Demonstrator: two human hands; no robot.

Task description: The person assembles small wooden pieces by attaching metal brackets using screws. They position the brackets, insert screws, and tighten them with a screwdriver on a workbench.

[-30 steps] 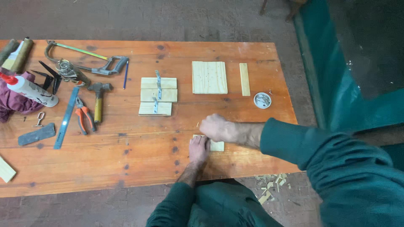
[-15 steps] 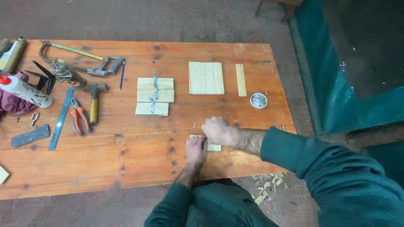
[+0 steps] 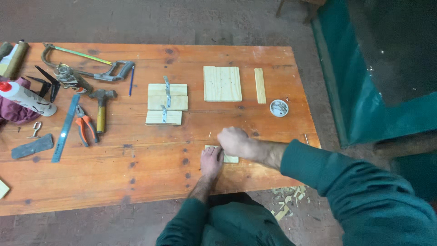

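Here, at the near edge of the bench:

Surroundings: orange-brown wooden workbench [image 3: 136, 177], spread with tools and cut timber.
Behind the hands: three short boards [image 3: 166, 104] laid side by side, joined by a thin metal strip across them; well apart from the hands.
Further right: square panel of pale planks [image 3: 222, 84], with a narrow wooden strip [image 3: 259, 85] just beside it.
In the way: nothing between the hands and the boards; bare bench top there.
Tools at far left: hammer [image 3: 101, 107] with yellow handle, orange-handled pliers [image 3: 85, 130], steel ruler [image 3: 66, 128], hacksaw [image 3: 86, 61], blue pencil [image 3: 131, 79], white tube with red cap [image 3: 26, 98] resting against a purple rag [image 3: 16, 114].
Far-left edge: flat grey metal piece [image 3: 32, 146], small screw hook [image 3: 35, 129].
Floor: wood shavings [image 3: 287, 205] under the bench's right end.
Container: small round tin [image 3: 278, 108], open, right of the narrow strip; small metal bits inside, too small to tell apart.
Small wooden block [image 3: 231, 158]: flat on the bench near its front edge, mostly covered by both hands.
Left hand [image 3: 211, 160]: palm down, pressing on the block's left end; flat, not wrapped round anything.
Right hand [image 3: 233, 140]: curled into a loose fist over the block's upper edge; whether anything sits pinched inside, cannot tell.
Sleeves: dark green, both arms.
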